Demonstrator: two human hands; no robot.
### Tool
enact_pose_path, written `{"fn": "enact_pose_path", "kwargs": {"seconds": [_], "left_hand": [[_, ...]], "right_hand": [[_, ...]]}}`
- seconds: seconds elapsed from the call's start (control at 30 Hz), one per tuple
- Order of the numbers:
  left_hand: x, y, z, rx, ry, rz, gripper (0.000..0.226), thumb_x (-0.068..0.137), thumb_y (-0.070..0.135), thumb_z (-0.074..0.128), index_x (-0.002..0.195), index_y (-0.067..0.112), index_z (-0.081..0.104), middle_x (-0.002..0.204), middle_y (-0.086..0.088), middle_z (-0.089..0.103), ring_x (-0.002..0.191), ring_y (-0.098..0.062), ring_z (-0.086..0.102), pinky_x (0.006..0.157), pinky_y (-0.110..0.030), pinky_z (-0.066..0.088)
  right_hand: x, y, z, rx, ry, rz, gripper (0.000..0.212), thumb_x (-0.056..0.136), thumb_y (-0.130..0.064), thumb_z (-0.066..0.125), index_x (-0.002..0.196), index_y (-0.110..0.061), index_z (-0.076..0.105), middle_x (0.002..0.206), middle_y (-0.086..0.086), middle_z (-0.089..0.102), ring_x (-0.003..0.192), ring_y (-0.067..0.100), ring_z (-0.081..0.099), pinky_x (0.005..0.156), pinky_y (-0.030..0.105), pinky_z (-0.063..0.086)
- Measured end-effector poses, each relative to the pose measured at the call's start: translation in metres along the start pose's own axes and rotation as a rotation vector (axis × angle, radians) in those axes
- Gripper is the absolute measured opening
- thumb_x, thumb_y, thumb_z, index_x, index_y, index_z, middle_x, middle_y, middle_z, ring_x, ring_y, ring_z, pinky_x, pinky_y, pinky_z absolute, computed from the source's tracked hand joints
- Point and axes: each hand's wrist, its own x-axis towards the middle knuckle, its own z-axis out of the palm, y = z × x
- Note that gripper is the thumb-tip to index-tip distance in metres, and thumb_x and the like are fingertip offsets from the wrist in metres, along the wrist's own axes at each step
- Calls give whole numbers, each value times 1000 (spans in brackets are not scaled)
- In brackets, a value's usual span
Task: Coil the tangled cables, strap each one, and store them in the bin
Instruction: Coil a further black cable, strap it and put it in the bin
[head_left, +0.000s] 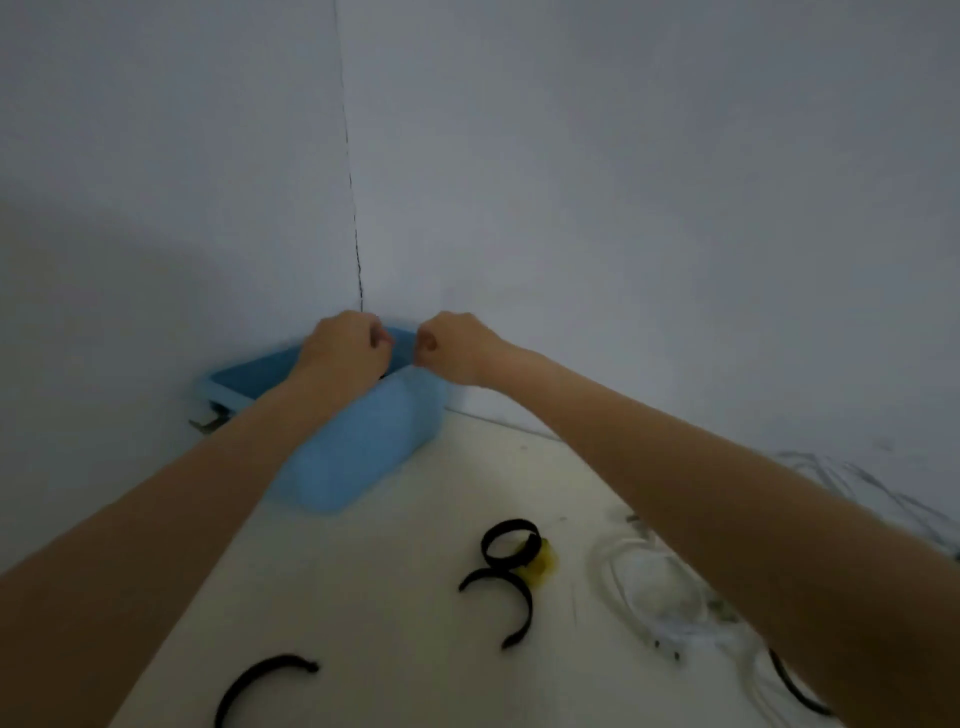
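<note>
No readable text, labels or numbers anywhere

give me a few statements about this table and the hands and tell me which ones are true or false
1. Both hands are over the blue bin. True.
2. The bin sits in the middle of the table. False: it is in the far corner by the walls.
3. Several black straps lie loose on the table. True.
4. The white cables are already in the bin. False: a pile lies on the table, under the right forearm.
5. Both hands are spread flat. False: their fingers are curled.
</note>
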Motion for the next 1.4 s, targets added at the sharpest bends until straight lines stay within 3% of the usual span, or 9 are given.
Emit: {"fn": "enact_pose_path", "kwargs": {"seconds": [0.27, 0.57, 0.67, 0.83, 1.0, 1.1, 1.2, 1.3, 1.4], "left_hand": [[-119, 106, 30, -146, -426, 310, 16, 90, 10, 49, 85, 17, 63, 97, -6, 71, 92, -20, 67, 79, -27, 50], [-264, 186, 75, 16, -927, 855, 36, 87, 14, 59, 123, 14, 58, 122, -3, 57, 110, -16, 53, 74, -15, 36], [-281, 207, 78, 43, -1001, 870, 34, 89, 25, 61, 120, 13, 59, 120, -3, 60, 106, -16, 56, 85, -23, 44], [-302, 224, 77, 138, -1169, 820, 54, 80, 40, 71, 126, 18, 52, 121, 4, 54, 91, -8, 51, 80, -20, 41], [-318, 225, 81, 123, -1048, 835, 25, 86, 20, 64, 109, 12, 60, 101, 0, 61, 85, -14, 54, 67, -17, 38], [-316, 242, 75, -291, -1218, 498, 12, 95, 14, 48, 92, 9, 59, 86, -5, 66, 75, -19, 63, 72, -24, 46], [-308, 261, 48, -969, -1233, 8, 41, 101, 33, 34, 83, 7, 60, 50, 1, 54, 36, -8, 47, 42, -17, 42], [-291, 275, 16, -1304, -1142, 4, 57, 98, 48, 26, 77, 7, 60, 39, 10, 27, 27, -1, 20, 33, -14, 13], [-275, 288, -9, -1287, -846, 123, 57, 97, 52, 28, 65, 12, 54, 42, 11, 22, 31, -2, 16, 36, -17, 9]], "right_hand": [[-178, 42, -63, -61, -374, 178, 25, 92, -19, 51, 106, -3, 64, 99, 7, 65, 83, 17, 62, 66, 21, 46], [-380, 104, -55, -283, -693, 436, 38, 93, -30, 53, 61, -9, 55, 52, -2, 56, 48, 9, 53, 64, 24, 51], [-412, 122, -49, -411, -578, 437, 40, 90, -29, 57, 57, -9, 48, 51, 2, 50, 40, 14, 47, 51, 24, 45], [-428, 138, -41, -323, -503, 420, 13, 90, -6, 51, 99, -10, 43, 86, 9, 51, 43, 15, 51, 39, 21, 44], [-432, 147, -34, -61, -299, 423, 14, 84, -1, 52, 78, -13, 54, 69, 5, 55, 29, 6, 46, 30, 14, 34], [-423, 139, -72, 631, 22, 593, 27, 90, -1, 47, 68, -6, 60, 48, 5, 58, 31, 8, 51, 35, 15, 40], [-415, 128, -130, 1162, 212, 497, 32, 95, 0, 31, 78, 5, 58, 58, 14, 67, 52, 16, 67, 52, 17, 55], [-418, 120, -170, 1206, 377, 278, 21, 92, 8, 39, 83, 6, 58, 73, 21, 68, 67, 21, 71, 73, 21, 57], [-417, 112, -206, 940, 610, 148, 20, 87, 14, 47, 78, 2, 60, 76, 21, 65, 64, 19, 71, 72, 23, 58]]}}
